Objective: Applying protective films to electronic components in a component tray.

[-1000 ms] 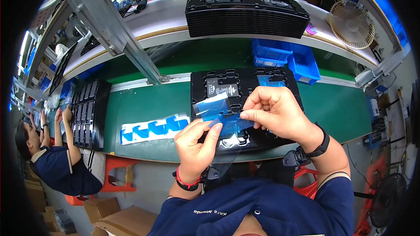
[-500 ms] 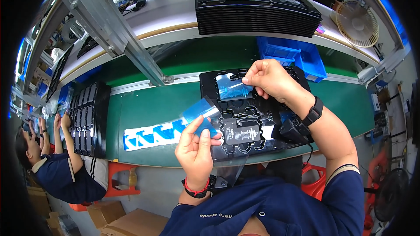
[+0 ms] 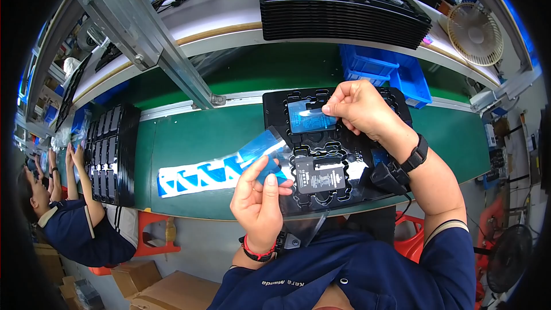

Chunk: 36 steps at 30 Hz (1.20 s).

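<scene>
My right hand [image 3: 359, 109] pinches the right edge of a small blue translucent film [image 3: 307, 119] between thumb and forefinger. That film lies over an upper pocket of the black moulded tray [image 3: 275, 106], and what is under it is hard to make out. Nearer to me, a flat dark grey battery [image 3: 321, 177] with white print sits in another pocket. My left hand [image 3: 258, 198] grips a clear backing sheet [image 3: 261, 143] carrying blue film, its thumb and fingers closed around the lower end. Blue-and-white patterned strip [image 3: 201, 178] stretches left from there across the green table.
Several black trays are stacked on the raised shelf [image 3: 344, 20], with more at the left [image 3: 112, 155]. Blue bins [image 3: 381, 72] and a fan [image 3: 475, 33] stand at the back right. A metal post [image 3: 155, 51] rises behind the table. A co-worker [image 3: 74, 218] sits at far left.
My right hand has moved slightly down with the blue film, which now sits squarer over the upper pocket. My left hand keeps its grip on the backing sheet. The whole view has shifted slightly.
</scene>
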Motion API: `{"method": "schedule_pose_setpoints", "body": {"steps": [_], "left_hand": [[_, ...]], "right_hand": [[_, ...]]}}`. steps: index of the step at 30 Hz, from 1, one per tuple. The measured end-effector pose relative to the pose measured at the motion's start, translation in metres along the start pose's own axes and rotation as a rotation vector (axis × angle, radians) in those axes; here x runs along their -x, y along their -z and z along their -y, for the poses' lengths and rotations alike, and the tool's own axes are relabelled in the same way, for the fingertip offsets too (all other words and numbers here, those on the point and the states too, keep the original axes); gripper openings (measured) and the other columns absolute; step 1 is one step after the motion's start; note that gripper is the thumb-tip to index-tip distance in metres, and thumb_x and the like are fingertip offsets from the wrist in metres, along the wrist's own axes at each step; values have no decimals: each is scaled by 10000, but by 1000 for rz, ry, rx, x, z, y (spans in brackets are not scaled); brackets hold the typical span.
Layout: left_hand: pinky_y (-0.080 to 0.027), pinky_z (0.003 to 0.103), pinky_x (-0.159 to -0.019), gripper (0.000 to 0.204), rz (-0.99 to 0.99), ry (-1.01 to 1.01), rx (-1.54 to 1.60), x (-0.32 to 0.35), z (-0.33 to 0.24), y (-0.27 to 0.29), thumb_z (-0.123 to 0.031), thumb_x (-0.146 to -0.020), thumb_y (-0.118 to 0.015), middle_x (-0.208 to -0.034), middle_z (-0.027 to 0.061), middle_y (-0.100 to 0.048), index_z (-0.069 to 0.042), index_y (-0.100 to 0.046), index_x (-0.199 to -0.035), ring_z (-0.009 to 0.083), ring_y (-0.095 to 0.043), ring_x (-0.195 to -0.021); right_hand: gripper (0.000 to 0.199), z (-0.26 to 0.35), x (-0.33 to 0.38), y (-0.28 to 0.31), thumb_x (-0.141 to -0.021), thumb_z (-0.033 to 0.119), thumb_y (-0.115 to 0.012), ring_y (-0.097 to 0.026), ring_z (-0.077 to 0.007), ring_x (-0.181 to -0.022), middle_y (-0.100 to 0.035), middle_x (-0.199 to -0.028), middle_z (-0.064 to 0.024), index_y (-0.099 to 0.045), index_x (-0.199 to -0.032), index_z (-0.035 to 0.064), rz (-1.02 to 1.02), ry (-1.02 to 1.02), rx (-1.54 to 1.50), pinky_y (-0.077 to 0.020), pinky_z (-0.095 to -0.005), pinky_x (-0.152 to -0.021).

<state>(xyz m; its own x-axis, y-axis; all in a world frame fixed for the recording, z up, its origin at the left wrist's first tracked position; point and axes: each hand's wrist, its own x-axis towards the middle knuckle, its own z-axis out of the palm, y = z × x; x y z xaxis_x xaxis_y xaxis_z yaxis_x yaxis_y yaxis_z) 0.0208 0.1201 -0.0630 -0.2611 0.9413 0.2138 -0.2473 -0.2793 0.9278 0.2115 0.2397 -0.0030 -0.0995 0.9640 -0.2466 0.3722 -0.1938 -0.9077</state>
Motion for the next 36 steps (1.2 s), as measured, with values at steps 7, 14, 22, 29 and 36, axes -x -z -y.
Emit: {"method": "schedule_pose_setpoints", "body": {"steps": [7, 14, 22, 29, 36], "left_hand": [[-529, 220, -608, 298, 1, -12, -3, 0, 0, -1, 6, -895, -520, -1054, 206, -591, 71, -498, -1185, 144, -631, -653], [-533, 230, -624, 297, 2, -23, -10, 1, 1, 0, 12, -893, -520, -1053, 211, -595, 68, -503, -1185, 140, -630, -649], [-536, 238, -638, 300, 1, -20, -21, 1, 0, -1, 14, -893, -521, -1052, 213, -595, 69, -503, -1187, 137, -629, -647], [-548, 236, -620, 310, 24, -55, -10, 1, 4, 2, 59, -890, -498, -1041, 192, -597, 86, -479, -1199, 169, -643, -744], [-548, 236, -624, 317, 39, -48, -13, 2, 3, 3, 61, -889, -500, -1069, 198, -586, 87, -476, -1204, 169, -644, -745]], "right_hand": [[141, 1, 1, 0, -791, 64, -682, -455, -54, -396, -592, -604, -62, -577, -716, 8, 4, 0, 12, -338, -204, -314], [142, 1, 0, -1, -786, 66, -685, -455, -55, -392, -589, -596, -61, -579, -712, 8, -1, 0, 33, -335, -203, -309], [120, 2, 1, -4, -798, 51, -669, -419, -29, -364, -543, -526, -4, -587, -721, 10, -26, 10, 98, -294, -182, -321], [126, -5, -4, -5, -767, 60, -693, -496, -57, -429, -589, -579, -43, -601, -702, 4, -60, 70, 199, -357, -207, -365], [121, -8, -3, -8, -761, 53, -695, -520, -52, -487, -595, -587, -29, -605, -703, -4, -109, 223, 334, -405, -202, -443]]}}
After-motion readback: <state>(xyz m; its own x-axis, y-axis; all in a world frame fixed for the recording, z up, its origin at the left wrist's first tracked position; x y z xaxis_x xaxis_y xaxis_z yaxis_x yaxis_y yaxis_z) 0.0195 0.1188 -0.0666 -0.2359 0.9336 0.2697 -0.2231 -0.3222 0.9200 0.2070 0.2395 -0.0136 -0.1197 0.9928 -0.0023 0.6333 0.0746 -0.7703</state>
